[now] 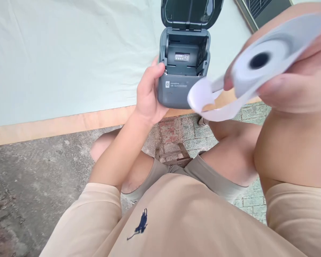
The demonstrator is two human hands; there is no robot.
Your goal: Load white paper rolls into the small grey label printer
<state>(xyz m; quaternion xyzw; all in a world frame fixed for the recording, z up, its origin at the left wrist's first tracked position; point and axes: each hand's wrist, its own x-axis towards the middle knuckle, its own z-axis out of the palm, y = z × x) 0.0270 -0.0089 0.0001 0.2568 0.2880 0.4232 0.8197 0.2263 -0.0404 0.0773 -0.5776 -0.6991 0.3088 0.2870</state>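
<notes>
My left hand point(149, 89) grips the left side of a dark grey portable label printer point(173, 91), thumb on its edge. The printer's lid point(191, 14) stands raised, and a small printed sticker shows inside its hollow paper bay. Close to the camera on the right, my right hand point(291, 84) is closed around a white roll of label paper point(250, 76). A loose end of the paper curls out to the left, in front of the printer's lower right corner. Motion blurs the roll and the fingers around it.
A table with a pale cloth point(69, 60) and a wooden edge point(61, 126) lies ahead. At the upper right sits part of a dark device with a keyboard point(258, 7). Below are my knees, a wooden stool point(176, 157) and a brick and concrete floor.
</notes>
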